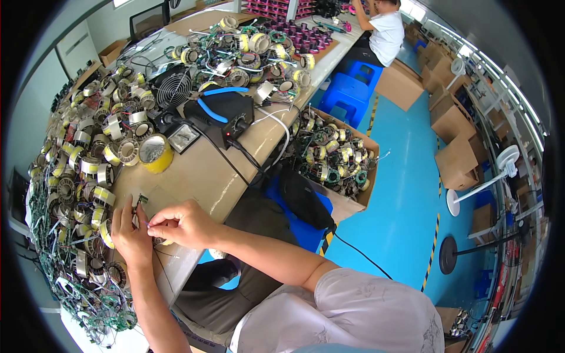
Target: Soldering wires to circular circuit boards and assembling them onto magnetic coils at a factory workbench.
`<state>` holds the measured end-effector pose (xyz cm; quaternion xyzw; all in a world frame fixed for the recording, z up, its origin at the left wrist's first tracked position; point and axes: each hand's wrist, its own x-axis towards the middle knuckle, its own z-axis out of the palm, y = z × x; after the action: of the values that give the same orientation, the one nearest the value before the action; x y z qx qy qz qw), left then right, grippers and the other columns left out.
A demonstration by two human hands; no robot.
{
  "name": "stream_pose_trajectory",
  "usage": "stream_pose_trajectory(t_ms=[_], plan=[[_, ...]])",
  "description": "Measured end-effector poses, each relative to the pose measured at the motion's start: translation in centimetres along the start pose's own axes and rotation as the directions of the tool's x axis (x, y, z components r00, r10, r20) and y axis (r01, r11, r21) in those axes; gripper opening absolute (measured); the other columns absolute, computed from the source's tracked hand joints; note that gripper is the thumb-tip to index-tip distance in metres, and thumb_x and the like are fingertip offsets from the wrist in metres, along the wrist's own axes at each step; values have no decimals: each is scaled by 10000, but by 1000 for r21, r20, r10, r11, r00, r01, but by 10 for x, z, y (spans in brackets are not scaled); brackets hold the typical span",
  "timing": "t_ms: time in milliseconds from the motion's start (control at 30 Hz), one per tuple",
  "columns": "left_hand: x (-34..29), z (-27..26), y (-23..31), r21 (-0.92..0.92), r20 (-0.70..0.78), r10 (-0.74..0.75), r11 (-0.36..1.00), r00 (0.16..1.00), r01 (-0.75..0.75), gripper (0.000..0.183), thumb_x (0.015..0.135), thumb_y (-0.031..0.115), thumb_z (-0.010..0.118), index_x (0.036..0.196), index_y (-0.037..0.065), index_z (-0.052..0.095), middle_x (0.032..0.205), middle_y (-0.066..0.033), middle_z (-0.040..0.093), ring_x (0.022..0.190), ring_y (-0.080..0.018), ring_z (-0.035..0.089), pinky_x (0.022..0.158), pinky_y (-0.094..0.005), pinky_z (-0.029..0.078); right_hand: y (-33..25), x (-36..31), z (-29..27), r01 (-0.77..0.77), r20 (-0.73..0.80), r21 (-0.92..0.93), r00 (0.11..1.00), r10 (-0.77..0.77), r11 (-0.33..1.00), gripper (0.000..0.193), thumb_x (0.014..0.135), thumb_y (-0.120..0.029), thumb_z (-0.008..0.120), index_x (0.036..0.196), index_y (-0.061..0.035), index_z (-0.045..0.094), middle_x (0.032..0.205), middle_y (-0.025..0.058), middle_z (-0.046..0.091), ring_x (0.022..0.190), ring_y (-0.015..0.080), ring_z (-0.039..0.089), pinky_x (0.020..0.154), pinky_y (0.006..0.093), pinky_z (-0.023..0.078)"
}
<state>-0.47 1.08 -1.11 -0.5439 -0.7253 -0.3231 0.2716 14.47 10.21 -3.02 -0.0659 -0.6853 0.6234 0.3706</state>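
Note:
At the near left edge of the bench, my two hands meet. My left hand point(130, 236) is closed, with its fingers pointing away from me, around a wired part that it mostly hides. A small green circuit board point(143, 200) shows just beyond its fingertips. From the right, my right hand point(187, 225) pinches at a thin wire point(149, 226) close to my left thumb. Thin dark leads hang below the hands. Beside my left hand lies a big heap of motor stators point(94, 165) with yellow tape, wires and green boards.
A roll of yellow tape point(155, 154) stands beyond my hands. Blue-handled pliers point(212, 112) lie on a black control box point(226, 120) near a fan grille point(173, 88). Right of the bench are a full carton point(353, 203) and blue stools point(352, 88). A person point(385, 35) sits farther off.

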Motion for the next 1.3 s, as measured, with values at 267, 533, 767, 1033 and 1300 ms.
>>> stream_pose_trajectory(t_ms=[267,533,767,1033,1300], plan=[[6,-22,-5,-89,-204,-86,994,975,69,183,870,5,755,1052,20,770,951,-121,729,791,-268,695,707,-352,559,17,38,19,-77,-26,162,996,82,984,166,924,-128,769,1010,3,716,859,26,736,684,40,627,585,214,512],[4,-18,-1,-410,-73,-315,874,946,259,200,842,54,783,1041,33,776,870,-90,724,676,-163,644,572,-286,491,7,30,17,-14,-87,106,996,24,994,155,907,-26,761,1047,28,724,874,49,749,737,80,687,631,207,540],[0,-17,-4,-475,-34,-281,849,959,232,225,827,40,776,1049,0,770,782,-99,675,589,-170,606,537,-306,487,16,32,22,9,-123,24,992,-6,1000,163,904,-32,766,1041,55,745,870,49,744,748,75,681,669,211,540],[-1,-21,1,-476,51,-310,828,950,296,207,874,27,745,1079,20,776,888,-55,709,665,-70,583,543,-219,443,18,30,19,64,-156,-44,985,-70,997,128,887,-14,776,1000,43,756,793,-10,696,674,16,577,598,183,455],[-3,-19,-1,-479,25,-258,845,966,238,206,875,0,733,1077,3,771,879,-72,704,687,-94,608,565,-231,464,22,31,18,121,-152,-59,980,-129,991,112,876,-7,780,969,47,749,781,-6,678,654,17,546,572,185,427]])
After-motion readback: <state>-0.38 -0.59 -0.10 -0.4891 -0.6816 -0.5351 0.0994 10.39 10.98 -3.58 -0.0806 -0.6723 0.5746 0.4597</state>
